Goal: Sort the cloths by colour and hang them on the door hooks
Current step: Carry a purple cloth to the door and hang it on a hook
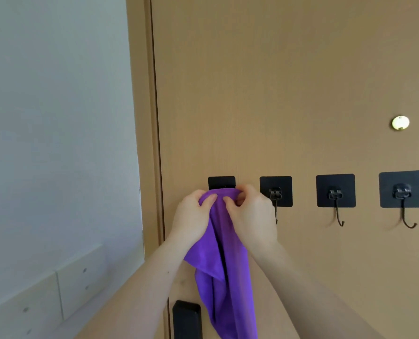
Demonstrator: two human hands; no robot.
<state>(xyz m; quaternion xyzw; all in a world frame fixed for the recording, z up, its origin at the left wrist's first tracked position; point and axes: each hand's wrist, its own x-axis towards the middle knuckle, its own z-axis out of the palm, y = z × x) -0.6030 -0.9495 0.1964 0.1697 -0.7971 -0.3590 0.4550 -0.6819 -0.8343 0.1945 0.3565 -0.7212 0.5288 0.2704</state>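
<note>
Holding purple cloth (pixel 224 253) up at leftmost door hook (pixel 221 183).
Left hand (pixel 192 216) & right hand (pixel 251 216) each pinch its top edge, bunched just below hook's black pad; rest hangs down btwn forearms.

I'm getting soft, even light here — bright enough, with no hard beam and no clear source. The pale grey-white painted wall (pixel 56 118) on the left looks cool and a little washed out, while the flat tan wooden door (pixel 276 81) reads warm and evenly lit. The small round shiny metal disc (pixel 400 123) at the far right carries the only glare, a blown white spot. The rightmost black square adhesive hook (pixel 402 189) throws a faint, soft shadow by its wire. Deep folds of the draped purple cloth (pixel 237 277) go dark. The door's left edge bows — wide-angle distortion — and fine detail is soft and smeary throughout.
</note>
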